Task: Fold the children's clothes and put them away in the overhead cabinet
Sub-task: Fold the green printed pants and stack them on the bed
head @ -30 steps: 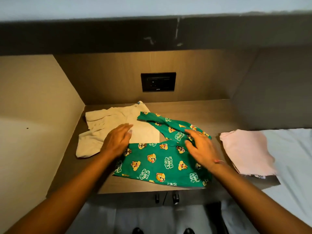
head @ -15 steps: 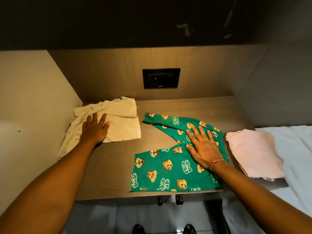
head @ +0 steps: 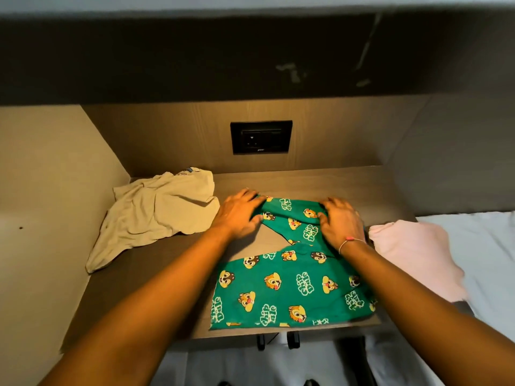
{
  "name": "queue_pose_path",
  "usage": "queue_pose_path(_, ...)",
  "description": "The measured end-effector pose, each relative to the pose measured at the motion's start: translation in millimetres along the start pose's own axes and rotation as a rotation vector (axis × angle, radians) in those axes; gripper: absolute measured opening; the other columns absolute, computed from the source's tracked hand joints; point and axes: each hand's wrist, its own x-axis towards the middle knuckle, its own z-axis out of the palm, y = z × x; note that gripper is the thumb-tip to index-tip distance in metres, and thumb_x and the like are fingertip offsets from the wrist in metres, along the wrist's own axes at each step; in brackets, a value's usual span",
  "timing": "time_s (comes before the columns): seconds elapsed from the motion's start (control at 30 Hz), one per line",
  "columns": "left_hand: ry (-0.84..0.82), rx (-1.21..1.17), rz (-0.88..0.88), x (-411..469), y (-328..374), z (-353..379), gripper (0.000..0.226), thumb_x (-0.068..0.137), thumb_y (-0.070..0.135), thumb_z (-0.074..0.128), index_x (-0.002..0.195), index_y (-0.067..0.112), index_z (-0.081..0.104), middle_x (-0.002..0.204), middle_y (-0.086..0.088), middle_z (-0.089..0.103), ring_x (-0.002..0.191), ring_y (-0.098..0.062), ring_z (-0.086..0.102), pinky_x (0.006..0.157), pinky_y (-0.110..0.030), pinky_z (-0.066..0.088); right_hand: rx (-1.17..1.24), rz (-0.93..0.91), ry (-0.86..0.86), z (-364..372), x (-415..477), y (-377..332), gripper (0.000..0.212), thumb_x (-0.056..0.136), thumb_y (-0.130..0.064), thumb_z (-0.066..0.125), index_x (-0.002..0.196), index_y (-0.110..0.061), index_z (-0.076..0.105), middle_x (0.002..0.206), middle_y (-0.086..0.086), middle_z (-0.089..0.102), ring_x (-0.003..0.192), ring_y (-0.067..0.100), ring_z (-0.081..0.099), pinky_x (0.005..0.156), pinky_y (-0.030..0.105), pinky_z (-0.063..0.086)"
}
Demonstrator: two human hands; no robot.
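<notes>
From my head camera, my left hand (head: pixel 239 215) and right hand (head: pixel 341 222) both rest on the far leg of the green cartoon-print trousers (head: pixel 289 291), fingers curled onto the cloth; whether they pinch it I cannot tell. The trousers lie on the table (head: pixel 156 263), between a crumpled beige garment (head: pixel 156 215) and a folded pink garment (head: pixel 412 254).

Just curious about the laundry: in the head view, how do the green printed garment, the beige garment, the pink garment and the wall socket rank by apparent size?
1. Green printed garment
2. Beige garment, a close second
3. Pink garment
4. Wall socket
</notes>
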Motion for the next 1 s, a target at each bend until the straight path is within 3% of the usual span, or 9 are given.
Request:
queue_pose_path(0.1, -0.024, 0.019, -0.062, 4, 4, 14, 0.055, 0.1, 0.047, 0.034, 0.152, 0.027, 0.03, 0.157, -0.002, 0.032, 0.146, -0.024, 0.024, 0.118, -0.049, 0.016, -0.047, 0.008, -0.066, 1, -1, 20, 0.045, 0.097, -0.04, 0.047, 0.139, -0.023, 0.047, 0.144, 0.005, 0.049, 0.134, 0.027, 0.04, 0.11, 0.043, 0.035)
queue_pose_path(0.23, -0.136, 0.11, -0.167, -5, -12, 28, 0.07, 0.097, 0.062, 0.01, 0.156, 0.027, 0.0, 0.165, -0.002, -0.002, 0.151, -0.025, -0.003, 0.122, -0.049, -0.003, -0.156, -0.089, -0.326, 16, -1, 24, 0.068, 0.098, -0.059, 0.018, 0.155, -0.027, -0.002, 0.163, 0.001, -0.005, 0.15, 0.025, -0.006, 0.12, 0.045, -0.003)
queue_pose_path(0.33, -0.22, 0.126, -0.279, -11, -29, 24, 0.081, 0.092, 0.072, 0.009, 0.156, 0.026, -0.007, 0.164, -0.005, -0.011, 0.15, -0.026, -0.011, 0.121, -0.049, -0.005, -0.199, -0.137, -0.35, 18, 8, 18, 0.071, 0.097, -0.062, 0.014, 0.153, -0.027, -0.012, 0.161, 0.003, -0.017, 0.148, 0.025, -0.017, 0.12, 0.048, -0.009)
queue_pose_path(0.43, -0.252, 0.167, -0.294, -9, -38, 13, 0.085, 0.091, 0.075, 0.015, 0.156, 0.025, -0.008, 0.163, -0.008, -0.013, 0.15, -0.028, -0.014, 0.121, -0.048, -0.007, -0.203, -0.15, -0.253, 13, 16, 6, 0.072, 0.098, -0.054, 0.023, 0.154, -0.021, -0.008, 0.162, 0.006, -0.012, 0.149, 0.027, -0.013, 0.12, 0.049, -0.008)
queue_pose_path(0.53, -0.106, 0.146, -0.192, -11, -29, 12, 0.084, 0.091, 0.073, 0.017, 0.156, 0.025, -0.007, 0.163, -0.008, -0.012, 0.15, -0.027, -0.012, 0.12, -0.045, -0.01, -0.144, -0.27, -0.102, 13, 4, -8, 0.065, 0.098, -0.047, 0.025, 0.155, -0.022, 0.006, 0.163, 0.005, 0.003, 0.15, 0.027, -0.001, 0.121, 0.049, 0.0)
queue_pose_path(0.6, -0.128, 0.146, -0.135, -15, -20, 19, 0.08, 0.091, 0.072, 0.012, 0.155, 0.027, -0.007, 0.163, -0.007, -0.012, 0.15, -0.026, -0.012, 0.12, -0.044, -0.01, -0.182, -0.367, -0.145, 21, -9, -11, 0.06, 0.098, -0.05, 0.018, 0.154, -0.028, 0.014, 0.163, 0.004, 0.009, 0.15, 0.027, 0.004, 0.121, 0.05, 0.004)
queue_pose_path(0.77, -0.232, 0.123, -0.213, -15, -14, 28, 0.075, 0.094, 0.071, 0.011, 0.154, 0.032, -0.011, 0.163, -0.006, -0.016, 0.149, -0.026, -0.016, 0.12, -0.045, -0.01, -0.164, -0.244, -0.283, 26, -16, 1, 0.062, 0.099, -0.057, 0.011, 0.154, -0.032, -0.005, 0.164, 0.0, -0.003, 0.15, 0.022, -0.008, 0.121, 0.047, -0.004)
queue_pose_path(0.9, -0.097, 0.069, -0.132, -39, -3, 16, 0.075, 0.095, 0.068, 0.017, 0.156, 0.028, -0.003, 0.164, -0.008, -0.008, 0.151, -0.025, -0.009, 0.119, -0.043, -0.009, -0.04, -0.353, -0.22, 5, -41, -1, 0.062, 0.1, -0.053, 0.02, 0.156, -0.029, 0.006, 0.164, 0.001, 0.008, 0.151, 0.024, 0.001, 0.121, 0.044, -0.001)
queue_pose_path(1.0, -0.062, -0.009, 0.004, -95, 17, 11, 0.081, 0.089, 0.076, 0.019, 0.155, 0.029, 0.018, 0.164, -0.004, 0.006, 0.151, -0.023, 0.003, 0.118, -0.044, -0.005, 0.051, -0.426, -0.194, -15, -89, 9, 0.062, 0.099, -0.054, 0.027, 0.154, -0.026, 0.023, 0.162, 0.002, 0.018, 0.15, 0.024, 0.007, 0.122, 0.042, 0.004)
